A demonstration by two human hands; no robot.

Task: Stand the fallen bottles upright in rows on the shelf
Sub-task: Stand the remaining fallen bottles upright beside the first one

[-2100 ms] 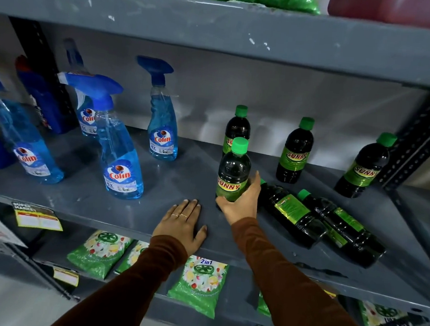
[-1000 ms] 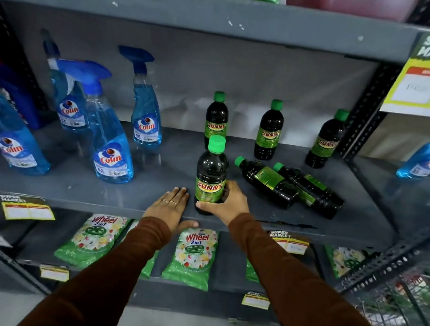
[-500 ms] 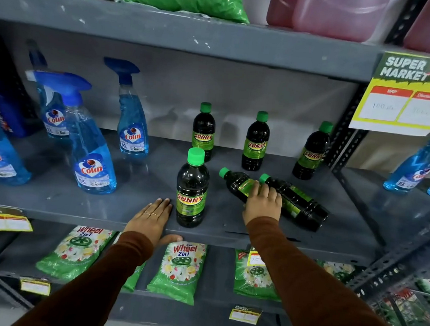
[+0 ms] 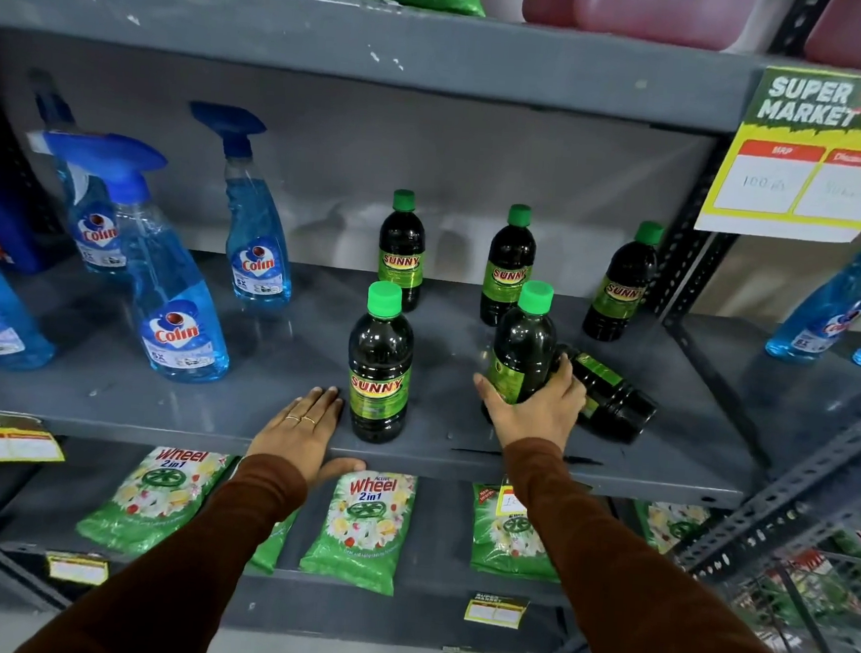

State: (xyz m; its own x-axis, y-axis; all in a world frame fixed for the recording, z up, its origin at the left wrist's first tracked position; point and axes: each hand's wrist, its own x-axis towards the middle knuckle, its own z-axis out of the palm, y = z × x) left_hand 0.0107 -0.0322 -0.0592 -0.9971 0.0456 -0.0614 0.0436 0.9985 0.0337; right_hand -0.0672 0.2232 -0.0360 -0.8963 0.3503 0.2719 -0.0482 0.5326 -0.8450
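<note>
Dark Sunny bottles with green caps stand on the grey shelf [image 4: 165, 403]. Three stand upright along the back: back left bottle [image 4: 401, 252], back middle bottle [image 4: 508, 266], back right bottle [image 4: 622, 282]. A front bottle [image 4: 379, 363] stands upright near the shelf's edge. My right hand [image 4: 532, 409] grips a second front bottle [image 4: 523, 349], held nearly upright, its base hidden by the hand. Behind it one fallen bottle [image 4: 611, 394] lies on its side. My left hand [image 4: 301, 432] rests flat on the shelf's front edge, just left of the front bottle.
Blue Colin spray bottles [image 4: 175, 306] stand on the shelf's left half. Green Wheel packets [image 4: 366, 527] lie on the lower shelf. A yellow Super Market price sign [image 4: 813, 155] hangs at upper right by the perforated upright post [image 4: 690, 274]. The shelf above [image 4: 338, 35] limits height.
My right hand let go of the first front bottle, moved right to the fallen bottles, took one and tipped it up to nearly upright. My left hand stayed on the shelf edge.
</note>
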